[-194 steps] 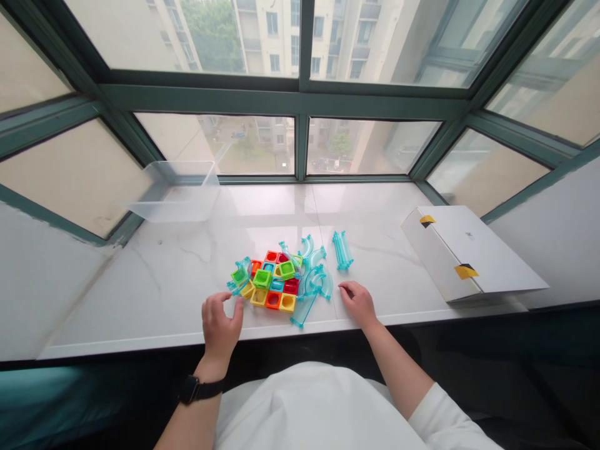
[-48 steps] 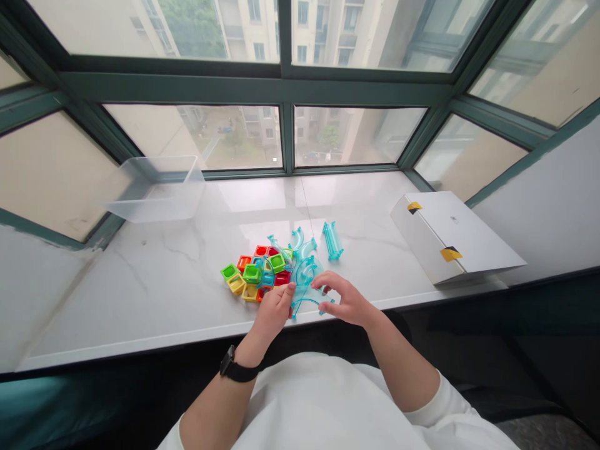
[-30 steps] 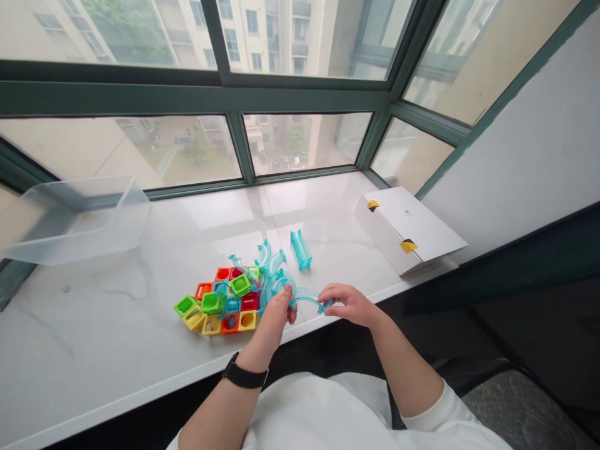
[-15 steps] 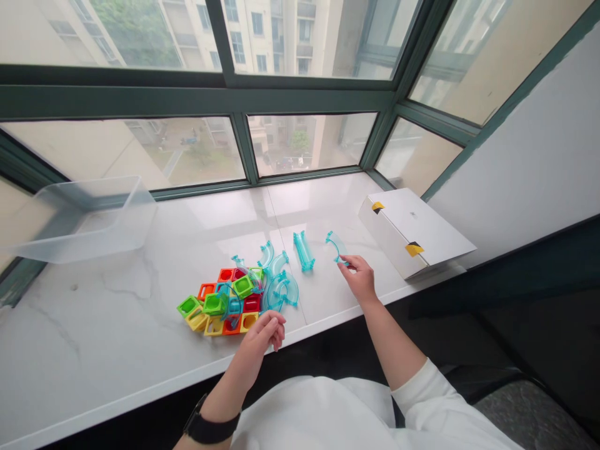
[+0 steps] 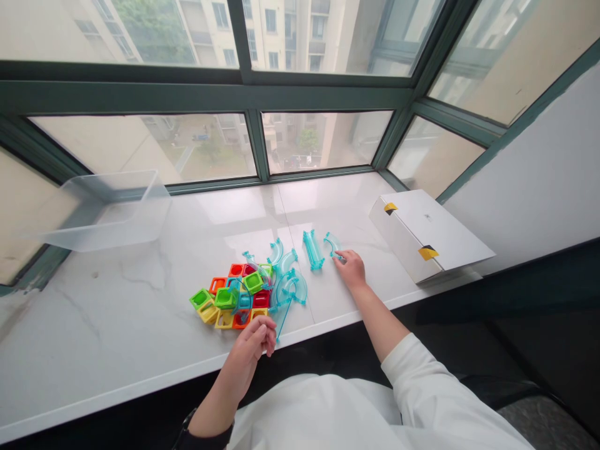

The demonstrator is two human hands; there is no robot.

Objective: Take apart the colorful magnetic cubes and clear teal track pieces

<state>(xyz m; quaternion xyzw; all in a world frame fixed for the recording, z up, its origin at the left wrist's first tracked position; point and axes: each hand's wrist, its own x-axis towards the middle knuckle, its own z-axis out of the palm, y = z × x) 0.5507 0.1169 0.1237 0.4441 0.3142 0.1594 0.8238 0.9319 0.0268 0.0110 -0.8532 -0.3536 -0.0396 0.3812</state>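
Observation:
With its fingers closed at the near end, my right hand point(image 5: 350, 269) grips a curved clear-blue track piece point(image 5: 332, 241) on the white counter. Just left of it lies a straight clear-blue track piece point(image 5: 313, 250). My left hand point(image 5: 257, 340) hovers at the counter's front edge with its fingers loosely curled, and I see nothing in them. Beyond that hand is a pile of coloured square blocks point(image 5: 225, 298) in green, red, yellow and blue. More curved clear-blue track pieces point(image 5: 291, 287) lie against the pile's right side. A thin blue piece point(image 5: 283, 322) points toward the front edge.
A clear plastic bin point(image 5: 117, 234) stands at the back left by the window. On the right sits a white box point(image 5: 431, 234) with yellow-and-black tabs. The counter's front edge point(image 5: 154, 379) runs close to my body, and window frames border the back.
My right hand has brought the curved track piece closer to the straight one. The thin blue piece beside my left hand now shows more fully. The whole view has shifted slightly.

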